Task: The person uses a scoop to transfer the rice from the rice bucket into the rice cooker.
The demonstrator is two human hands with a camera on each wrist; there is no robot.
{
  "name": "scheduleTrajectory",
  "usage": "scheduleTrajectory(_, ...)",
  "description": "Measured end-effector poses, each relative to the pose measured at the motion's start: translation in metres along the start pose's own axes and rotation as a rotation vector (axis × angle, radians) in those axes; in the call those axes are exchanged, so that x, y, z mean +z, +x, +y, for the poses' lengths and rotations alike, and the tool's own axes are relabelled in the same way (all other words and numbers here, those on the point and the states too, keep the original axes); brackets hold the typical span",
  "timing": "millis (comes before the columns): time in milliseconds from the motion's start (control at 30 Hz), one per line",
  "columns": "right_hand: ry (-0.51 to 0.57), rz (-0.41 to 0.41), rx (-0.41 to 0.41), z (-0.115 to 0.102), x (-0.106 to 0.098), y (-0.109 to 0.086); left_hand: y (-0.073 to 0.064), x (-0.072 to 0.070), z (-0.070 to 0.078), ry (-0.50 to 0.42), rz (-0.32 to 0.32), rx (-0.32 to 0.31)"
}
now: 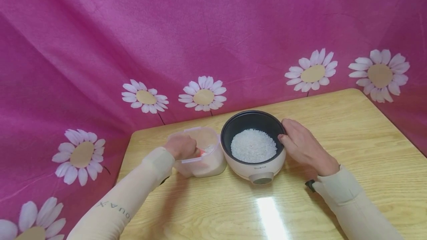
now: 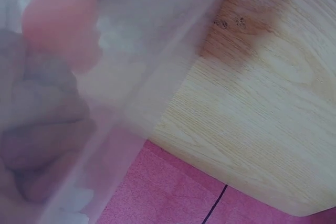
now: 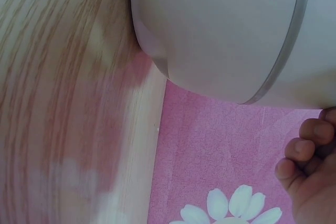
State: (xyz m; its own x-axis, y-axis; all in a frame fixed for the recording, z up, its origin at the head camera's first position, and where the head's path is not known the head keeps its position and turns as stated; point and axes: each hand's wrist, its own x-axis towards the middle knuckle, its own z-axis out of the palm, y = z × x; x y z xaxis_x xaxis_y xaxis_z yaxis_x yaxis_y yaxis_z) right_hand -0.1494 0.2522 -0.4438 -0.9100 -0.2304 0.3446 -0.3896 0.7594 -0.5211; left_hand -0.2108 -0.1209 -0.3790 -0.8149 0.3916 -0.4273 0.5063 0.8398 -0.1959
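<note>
My left hand (image 1: 181, 146) reaches into a translucent plastic container (image 1: 213, 166) and grips a pinkish-red scoop (image 1: 201, 152). Through the container's wall, the left wrist view shows curled fingers (image 2: 42, 114) around the scoop (image 2: 63, 22). White rice (image 1: 209, 149) lies inside beside the scoop. Just right of the container stands a cream electric cooking pot (image 1: 238, 166) with a dark inner bowl (image 1: 245, 120), holding a mound of white rice (image 1: 253, 145). My right hand (image 1: 305, 145) holds the pot's right rim, thumb over the edge. Its fingers (image 3: 302, 148) curl against the outside in the right wrist view.
Both vessels stand on a light wooden table (image 1: 333, 129), near its back edge. A magenta cloth (image 1: 213, 29) with white daisies hangs behind and at the sides. The pot's front carries a round knob (image 1: 261, 178).
</note>
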Motion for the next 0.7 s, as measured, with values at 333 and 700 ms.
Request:
scheduleTrajectory(333,-0.011,0.027,-0.026,0.0018,0.0014,-0.0002,0.0028,-0.0037,0.0014,-0.059,0.012,0.01)
scheduleTrajectory(700,-0.019,0.051,-0.048,0.0021,0.0015,-0.0002,0.0037,-0.0067,0.0049,-0.108,0.01,0.019)
